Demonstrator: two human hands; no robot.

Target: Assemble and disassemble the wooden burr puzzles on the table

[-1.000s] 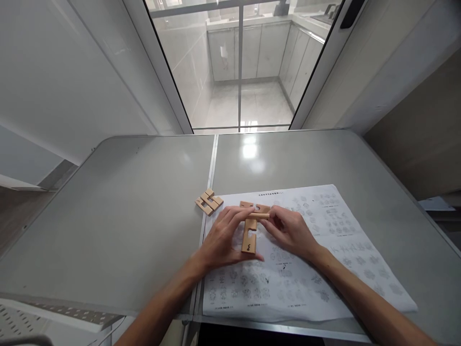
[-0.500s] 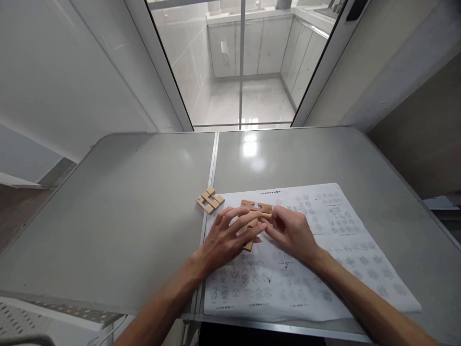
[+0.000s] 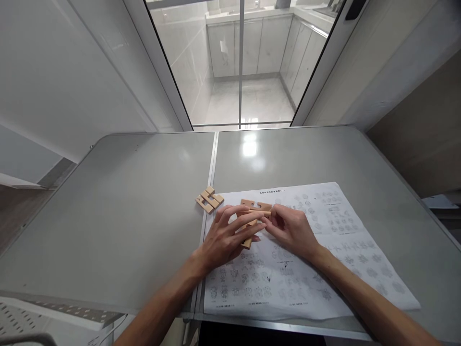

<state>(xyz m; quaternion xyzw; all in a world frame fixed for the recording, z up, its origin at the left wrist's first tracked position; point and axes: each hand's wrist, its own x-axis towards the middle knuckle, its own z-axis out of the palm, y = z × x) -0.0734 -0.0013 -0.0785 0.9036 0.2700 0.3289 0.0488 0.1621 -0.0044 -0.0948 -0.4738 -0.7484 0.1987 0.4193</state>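
Note:
Notched wooden pieces (image 3: 248, 203) lie on the printed sheet, partly under my fingers. My left hand (image 3: 228, 235) is closed around wooden pieces, its fingers reaching right over them; a piece end (image 3: 247, 243) sticks out below the fingers. My right hand (image 3: 290, 228) pinches the right end of a thin wooden piece (image 3: 264, 213), whose left part runs along my left fingers. The fingertips of both hands nearly meet. How the pieces fit together is hidden by my fingers. Just left of the sheet's top corner sits a small group of joined wooden blocks (image 3: 209, 200).
The large printed sheet (image 3: 309, 298) with rows of small drawings covers the front right of the grey table (image 3: 144, 202). A metal seam (image 3: 213, 161) runs across the table. Beyond its far edge stands a glass door (image 3: 266, 96); a white perforated object (image 3: 43, 322) is at lower left.
The thin wooden piece between my hands has tilted slightly and looks narrower. My hands have otherwise barely moved.

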